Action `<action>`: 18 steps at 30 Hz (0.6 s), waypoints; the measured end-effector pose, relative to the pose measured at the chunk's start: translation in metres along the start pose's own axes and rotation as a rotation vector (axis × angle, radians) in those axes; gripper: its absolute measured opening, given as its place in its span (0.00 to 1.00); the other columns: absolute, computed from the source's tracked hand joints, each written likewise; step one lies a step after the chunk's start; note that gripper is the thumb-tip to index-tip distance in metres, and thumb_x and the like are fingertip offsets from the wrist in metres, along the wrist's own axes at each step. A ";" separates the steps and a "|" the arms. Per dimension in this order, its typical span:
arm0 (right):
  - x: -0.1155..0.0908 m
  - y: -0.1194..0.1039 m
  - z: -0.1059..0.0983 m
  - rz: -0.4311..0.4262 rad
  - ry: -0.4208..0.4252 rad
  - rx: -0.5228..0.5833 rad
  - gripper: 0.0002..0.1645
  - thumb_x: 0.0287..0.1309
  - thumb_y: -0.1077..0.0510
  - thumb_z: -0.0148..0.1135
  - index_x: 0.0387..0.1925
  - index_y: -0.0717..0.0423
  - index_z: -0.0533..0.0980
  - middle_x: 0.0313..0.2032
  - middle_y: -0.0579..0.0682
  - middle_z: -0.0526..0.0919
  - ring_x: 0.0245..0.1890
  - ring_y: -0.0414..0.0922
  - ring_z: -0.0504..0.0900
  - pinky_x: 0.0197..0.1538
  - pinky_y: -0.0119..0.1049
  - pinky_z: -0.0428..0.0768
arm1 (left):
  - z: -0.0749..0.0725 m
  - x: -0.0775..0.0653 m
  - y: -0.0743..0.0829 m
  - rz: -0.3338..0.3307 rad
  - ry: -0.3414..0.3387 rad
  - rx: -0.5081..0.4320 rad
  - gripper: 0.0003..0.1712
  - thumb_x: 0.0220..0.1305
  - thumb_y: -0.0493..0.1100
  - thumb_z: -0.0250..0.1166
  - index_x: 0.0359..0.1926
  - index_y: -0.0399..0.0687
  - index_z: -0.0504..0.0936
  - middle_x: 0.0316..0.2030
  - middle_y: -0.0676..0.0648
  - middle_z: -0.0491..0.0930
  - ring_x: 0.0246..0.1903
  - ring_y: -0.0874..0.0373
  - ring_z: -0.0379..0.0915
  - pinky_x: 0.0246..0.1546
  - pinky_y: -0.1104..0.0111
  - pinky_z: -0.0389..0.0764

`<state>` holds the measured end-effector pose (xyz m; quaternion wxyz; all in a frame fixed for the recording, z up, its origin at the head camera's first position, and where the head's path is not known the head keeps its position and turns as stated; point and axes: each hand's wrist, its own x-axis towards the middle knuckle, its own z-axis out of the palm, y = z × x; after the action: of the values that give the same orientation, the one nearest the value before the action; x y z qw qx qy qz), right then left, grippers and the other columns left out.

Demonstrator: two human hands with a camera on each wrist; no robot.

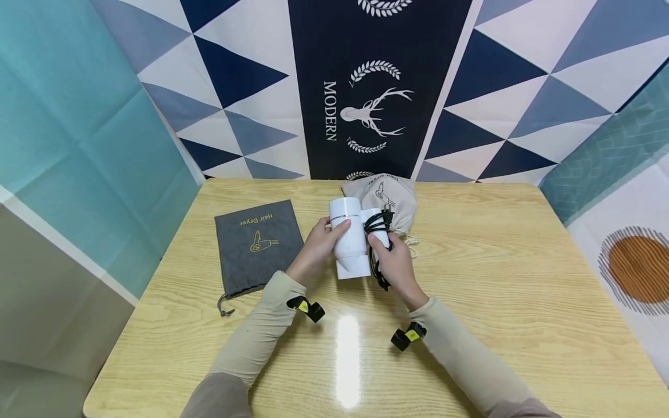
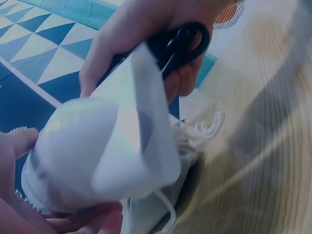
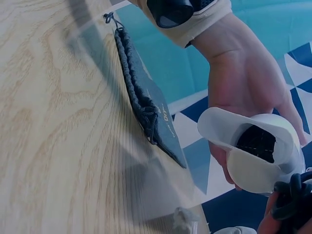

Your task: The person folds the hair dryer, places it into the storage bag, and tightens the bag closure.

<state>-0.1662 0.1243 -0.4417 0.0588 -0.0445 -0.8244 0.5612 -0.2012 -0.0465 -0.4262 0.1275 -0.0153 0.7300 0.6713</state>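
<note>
A white hair dryer (image 1: 349, 238) is held up over the table between both hands. My left hand (image 1: 320, 247) grips its barrel from the left side, thumb lying across the front. My right hand (image 1: 395, 261) holds the handle together with the black power cord (image 1: 377, 223) wound round it. In the left wrist view, the flat nozzle of the hair dryer (image 2: 141, 122) points toward the camera. The right wrist view shows the open nozzle end (image 3: 258, 141) and the left hand (image 3: 248, 78) behind it.
A dark grey drawstring pouch (image 1: 258, 247) printed "Hair Dryer" lies flat at the left. Behind the hair dryer, a light beige drawstring pouch (image 1: 405, 203) lies near the back edge of the wooden table (image 1: 496, 290). Patterned cloth (image 1: 251, 87) hangs behind the table.
</note>
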 end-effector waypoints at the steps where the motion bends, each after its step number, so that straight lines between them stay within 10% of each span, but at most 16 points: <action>1: 0.000 0.000 0.000 0.003 -0.007 0.001 0.22 0.66 0.49 0.57 0.41 0.67 0.76 0.24 0.50 0.75 0.22 0.39 0.72 0.28 0.30 0.73 | -0.002 0.000 0.000 0.000 -0.015 0.008 0.40 0.69 0.57 0.57 0.71 0.37 0.57 0.58 0.36 0.75 0.55 0.47 0.76 0.54 0.59 0.77; 18: 0.001 0.003 0.000 0.044 -0.040 0.048 0.22 0.66 0.47 0.58 0.38 0.66 0.77 0.19 0.47 0.76 0.17 0.38 0.73 0.24 0.30 0.73 | -0.024 0.004 0.000 -0.021 -0.122 0.143 0.39 0.70 0.56 0.57 0.72 0.39 0.58 0.63 0.36 0.70 0.59 0.44 0.73 0.60 0.53 0.75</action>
<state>-0.1673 0.1250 -0.4442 0.0311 -0.0499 -0.8105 0.5828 -0.2090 -0.0700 -0.4258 0.1796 0.0271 0.7666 0.6159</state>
